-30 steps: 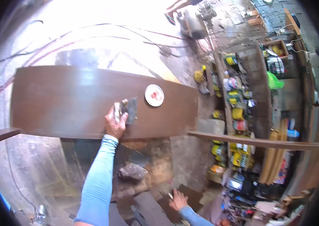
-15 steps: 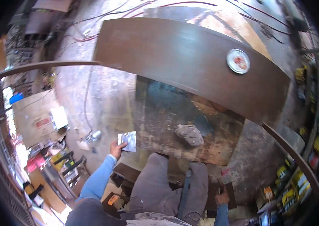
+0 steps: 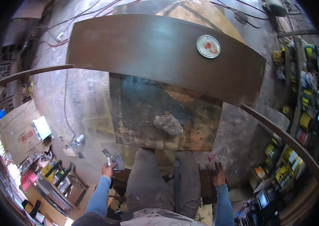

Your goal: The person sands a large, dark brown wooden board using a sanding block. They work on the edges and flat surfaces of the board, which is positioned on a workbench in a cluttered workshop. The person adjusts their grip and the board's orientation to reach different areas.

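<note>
My left hand [image 3: 108, 170] is closed at the left of my knees. It grips a putty knife [image 3: 109, 159] with a pale handle and a dark blade, together with a thin grey square plate [image 3: 118, 162]. Out to the right of my knees, my right hand [image 3: 218, 177] has its fingers apart, and I see nothing held in it. A long brown panel [image 3: 148, 49] lies across in front of me. On its right part rests a round silvery lid [image 3: 201, 52] with reddish paste in it. A crumpled greyish cloth [image 3: 168, 124] lies on the stained board [image 3: 137, 124] below the panel.
Brown bars, one on the left [image 3: 27, 73] and one on the right [image 3: 276, 130], extend from the panel. Yellow and black cans [image 3: 306, 120] line the right side. A flattened cardboard sheet [image 3: 20, 130] and clutter stand left. Cables [image 3: 67, 101] cross the floor.
The view has shifted, so the panel sits further left. My left hand's square plate has tilted, and a putty knife now shows with it. My right hand has moved forward with its fingers apart.
</note>
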`<state>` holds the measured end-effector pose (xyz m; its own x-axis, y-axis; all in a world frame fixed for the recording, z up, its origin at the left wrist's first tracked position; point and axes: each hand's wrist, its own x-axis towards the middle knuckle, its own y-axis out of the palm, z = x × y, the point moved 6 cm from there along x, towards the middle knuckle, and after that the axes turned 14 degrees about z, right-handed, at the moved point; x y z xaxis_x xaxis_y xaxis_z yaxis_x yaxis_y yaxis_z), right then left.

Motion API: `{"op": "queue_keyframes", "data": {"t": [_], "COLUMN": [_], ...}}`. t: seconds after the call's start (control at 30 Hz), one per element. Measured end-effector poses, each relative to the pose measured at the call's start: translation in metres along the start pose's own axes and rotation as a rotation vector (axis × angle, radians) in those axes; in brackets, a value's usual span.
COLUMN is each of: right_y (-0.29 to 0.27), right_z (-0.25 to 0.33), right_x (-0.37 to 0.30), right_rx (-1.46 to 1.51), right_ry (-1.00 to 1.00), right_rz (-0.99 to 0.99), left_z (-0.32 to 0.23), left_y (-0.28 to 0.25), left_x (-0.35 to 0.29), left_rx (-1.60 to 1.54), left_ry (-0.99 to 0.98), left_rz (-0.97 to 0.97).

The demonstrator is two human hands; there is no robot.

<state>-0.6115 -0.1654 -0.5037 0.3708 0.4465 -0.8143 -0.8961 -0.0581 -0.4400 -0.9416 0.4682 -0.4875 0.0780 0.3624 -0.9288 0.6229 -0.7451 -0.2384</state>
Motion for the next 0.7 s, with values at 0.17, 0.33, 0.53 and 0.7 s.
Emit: {"op": "queue_keyframes", "data": {"t": [0.17, 0.33, 0.53, 0.7], "right_y": [-0.014, -0.007, -0.039, -0.227], "right_z": [0.037, 0.073, 0.147, 0.317], "right_x": [0.001, 0.003, 0.037, 0.142], "right_rx": [0.482, 0.423, 0.192, -0.2], "right_ry": [0.259, 0.354, 0.497, -0.197], "right_rz": [-0.073, -0.018, 0.072, -0.546], "left_z": [0.002, 0.003, 0.079, 0.09], "left_y": [-0.017, -0.045, -0.117, -0.129], "left_x": [0.001, -0.007, 0.031, 0.04], "left_rx": [0.058, 0.199, 0.266, 0.149], "left_ry": [-0.005, 0.064, 0.093, 0.033], "left_rz": [0.029, 0.012, 0.025, 0.025]}}
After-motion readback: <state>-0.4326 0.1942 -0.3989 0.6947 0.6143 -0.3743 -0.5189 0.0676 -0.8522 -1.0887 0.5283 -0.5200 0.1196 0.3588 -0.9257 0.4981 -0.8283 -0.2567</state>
